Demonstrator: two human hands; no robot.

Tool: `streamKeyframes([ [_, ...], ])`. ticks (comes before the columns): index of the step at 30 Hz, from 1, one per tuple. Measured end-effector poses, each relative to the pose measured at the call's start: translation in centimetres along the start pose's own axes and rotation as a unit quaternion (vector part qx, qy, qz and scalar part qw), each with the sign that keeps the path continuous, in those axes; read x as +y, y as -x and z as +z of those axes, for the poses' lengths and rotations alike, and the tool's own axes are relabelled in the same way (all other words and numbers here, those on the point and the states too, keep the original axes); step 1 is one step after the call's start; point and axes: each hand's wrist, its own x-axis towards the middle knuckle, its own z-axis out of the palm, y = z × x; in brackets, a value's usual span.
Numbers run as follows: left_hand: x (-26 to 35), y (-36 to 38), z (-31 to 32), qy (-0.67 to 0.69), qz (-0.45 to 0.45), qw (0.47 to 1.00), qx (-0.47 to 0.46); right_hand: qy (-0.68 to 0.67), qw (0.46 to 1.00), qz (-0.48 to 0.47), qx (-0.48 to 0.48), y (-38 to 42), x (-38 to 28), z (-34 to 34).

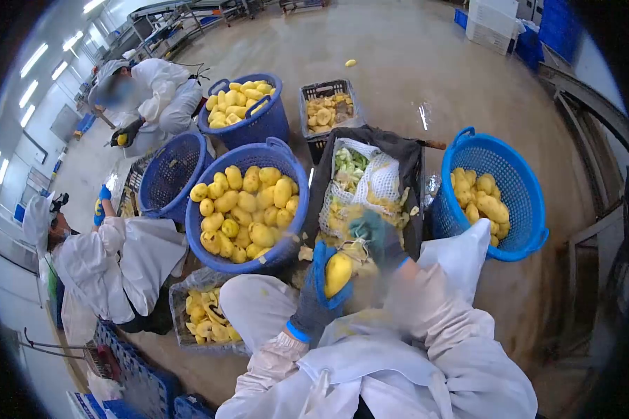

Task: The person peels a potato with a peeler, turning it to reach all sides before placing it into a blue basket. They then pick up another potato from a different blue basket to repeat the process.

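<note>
A potato (338,274) is held upright and slightly tilted in the gloved left hand (320,286), whose fingers are wrapped around its side and underside, above the person's lap and at the near edge of the lined crate (319,190). The gloved right hand (376,241) is raised just beside the potato, over the near part of that crate; it is blurred, so whether anything is pinched in it cannot be told. The crate is lined with dark cloth, and white netting (383,176), green scraps (349,165) and yellowish peelings are contained in it. To its left, whole potatoes are heaped in the near tub (191,229); behind this, the far tub (276,127) is also filled with potatoes, and the side tub (169,167) is placed at the left of both. Cut pieces are held in the small crate (361,119) beyond the lined one and in the lower crate (179,314) by the person's left knee. To the right, potatoes are piled in the bright blue basket (531,209). A single yellow piece (351,63) is seen on the wet floor (426,77). At the left, two co-workers in white are seen: one (112,265) nearer, with a blue glove raised, and one (164,87) farther off, by whose dark glove a yellow piece is held.
</note>
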Motion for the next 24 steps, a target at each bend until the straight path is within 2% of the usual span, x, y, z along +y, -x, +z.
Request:
streamKeyframes([
  [1,0.0,-0.1,-0.2,-0.031,0.009,0.999,0.0,-0.153,0.988,0.005,0.008,-0.7,-0.1,-0.8],
  [2,-0.1,-0.4,-0.6,-0.053,0.019,0.998,-0.003,-0.161,0.987,0.003,0.006,-0.9,0.6,-0.9],
  [4,0.4,-0.2,-0.6,-0.089,0.025,0.996,-0.011,-0.17,0.985,0.014,0.008,2.2,-2.7,2.5],
  [5,-0.5,0.0,-0.3,-0.027,0.019,0.999,-0.012,-0.082,0.993,0.079,-0.011,2.6,-3.0,2.8],
  [7,-0.3,0.2,-0.5,-0.048,0.003,0.999,-0.022,-0.08,0.996,-0.014,0.02,0.0,1.8,-0.3],
  [9,-0.2,-0.4,-1.1,-0.068,0.01,0.997,-0.018,-0.127,0.989,0.042,0.059,-1.4,1.8,-1.8],
  [11,0.0,0.2,-0.9,-0.074,0.021,0.997,-0.014,-0.01,0.997,-0.075,0.013,1.9,-2.1,2.1],
  [13,0.0,0.2,-0.6,-0.063,0.02,0.998,-0.006,-0.114,0.992,0.052,0.011,2.3,-2.6,3.6],
  [16,-0.4,-0.1,-1.3,-0.089,0.026,0.996,-0.014,-0.117,0.992,0.034,-0.001,-2.1,3.2,-2.7],
  [18,-0.1,0.4,-1.3,-0.109,0.036,0.993,-0.01,-0.186,0.982,0.006,-0.022,-1.4,3.3,-1.5],
  [20,-0.6,0.6,-0.6,-0.046,0.026,0.998,0.015,-0.061,0.997,-0.048,-0.013,3.1,-3.3,4.2],
  [21,-0.5,0.4,-0.4,-0.029,0.013,0.999,0.016,-0.086,0.996,0.031,-0.004,2.1,-2.3,3.5],
  [22,-0.3,0.3,-0.4,-0.014,0.002,1.0,0.017,-0.103,0.995,0.001,0.016,1.4,-0.7,2.0],
  [23,-0.2,0.1,-0.2,0.153,-0.075,0.985,0.029,-0.117,0.992,-0.032,0.031,0.0,0.7,0.0],
  [24,-0.2,0.2,-0.1,0.315,-0.149,0.937,0.04,-0.132,0.988,-0.064,0.045,-0.6,-0.4,-0.1],
])
